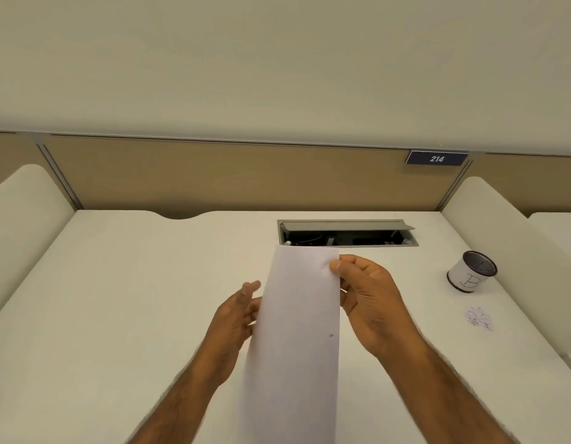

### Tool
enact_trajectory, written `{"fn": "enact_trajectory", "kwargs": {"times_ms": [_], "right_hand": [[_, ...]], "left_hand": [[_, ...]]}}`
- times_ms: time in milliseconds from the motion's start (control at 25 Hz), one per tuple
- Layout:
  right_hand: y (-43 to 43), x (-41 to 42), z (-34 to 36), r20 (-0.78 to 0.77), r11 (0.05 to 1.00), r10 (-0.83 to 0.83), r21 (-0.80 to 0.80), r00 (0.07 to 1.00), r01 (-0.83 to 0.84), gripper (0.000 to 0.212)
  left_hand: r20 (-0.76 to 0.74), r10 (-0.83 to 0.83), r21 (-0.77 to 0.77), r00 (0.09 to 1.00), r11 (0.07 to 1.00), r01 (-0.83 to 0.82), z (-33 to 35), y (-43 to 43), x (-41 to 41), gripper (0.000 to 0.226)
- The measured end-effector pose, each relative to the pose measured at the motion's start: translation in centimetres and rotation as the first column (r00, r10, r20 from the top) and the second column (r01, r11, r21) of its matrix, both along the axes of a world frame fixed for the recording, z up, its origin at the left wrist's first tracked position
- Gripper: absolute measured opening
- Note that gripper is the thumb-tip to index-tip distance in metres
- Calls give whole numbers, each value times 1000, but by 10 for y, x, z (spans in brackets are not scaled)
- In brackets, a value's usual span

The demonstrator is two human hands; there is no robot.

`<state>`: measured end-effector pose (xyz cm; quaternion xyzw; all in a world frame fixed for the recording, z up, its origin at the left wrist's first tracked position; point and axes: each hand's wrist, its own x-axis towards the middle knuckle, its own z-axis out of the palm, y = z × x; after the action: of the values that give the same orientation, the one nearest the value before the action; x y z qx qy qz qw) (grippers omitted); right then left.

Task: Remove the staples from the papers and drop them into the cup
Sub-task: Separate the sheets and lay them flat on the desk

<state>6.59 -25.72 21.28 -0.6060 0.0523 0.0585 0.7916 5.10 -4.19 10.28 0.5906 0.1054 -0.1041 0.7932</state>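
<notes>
The paper point(297, 331) hangs above the bench point(117, 299), its top corner pinched by the right hand point(370, 299). The left hand point(236, 318) lies slack-fingered at its left edge. The cup point(473, 271) stands well to the right, so a freed staple could drop short, near the specks point(477, 319).

1. Plain white paper sheet point(297, 331): you see one small dark speck near its right edge.
2. Black mesh cup point(471, 272): note its white wrap bearing a thin, dark, hand-drawn letter.
3. Grey staple pile point(478, 320) on your cream desk top point(133, 283).
4. Tan partition panel point(229, 174); navy label point(436, 159) with white numerals.
</notes>
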Motion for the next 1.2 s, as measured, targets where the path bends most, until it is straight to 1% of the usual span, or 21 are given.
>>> {"fn": "enact_trajectory", "kwargs": {"times_ms": [40,80,160,200,280,360,400,480,680,880,960,1080,1200], "right_hand": [[-3,1,1,-50,999,1,44,999,1,17],[-5,1,0,-90,997,5,79,996,2,17],[-8,0,-2,-146,991,13,134,989,6,17],[-8,-1,-3,-165,989,11,148,986,13,19],[-9,-2,-5,-191,988,6,154,982,23,22],[-12,-2,-6,-198,988,17,153,980,14,18],[-13,-2,-6,-196,988,32,155,980,-1,13],[-16,-1,-6,-191,988,66,148,979,-37,12],[-20,4,-4,-182,996,79,45,980,-72,8],[-21,8,-3,-95,997,40,-58,995,-46,6],[-20,9,-4,-62,994,11,-107,998,-17,9],[-21,11,-7,-20,979,-70,-191,997,65,8],[-22,12,-9,5,952,-125,-283,992,121,11]], "left_hand": [[46,-33,2,998,999,33,-2,1,0,72],[78,-44,-22,996,999,45,-3,2,0,73],[77,-55,-130,995,989,65,-2,6,3,75],[78,-68,-162,995,984,79,-3,9,4,71],[68,-71,-148,995,986,81,-3,13,7,56],[33,4,-97,999,995,-1,-2,15,10,45],[27,47,-70,999,997,-45,-2,16,12,44],[35,113,-35,993,993,-112,0,17,14,45],[87,167,28,982,985,-170,6,22,18,42],[128,208,108,970,969,-223,11,22,18,19],[151,213,125,965,965,-232,15,22,16,17],[180,220,140,959,959,-246,19,21,14,21],[196,225,179,954,949,-261,21,20,12,17]]}}
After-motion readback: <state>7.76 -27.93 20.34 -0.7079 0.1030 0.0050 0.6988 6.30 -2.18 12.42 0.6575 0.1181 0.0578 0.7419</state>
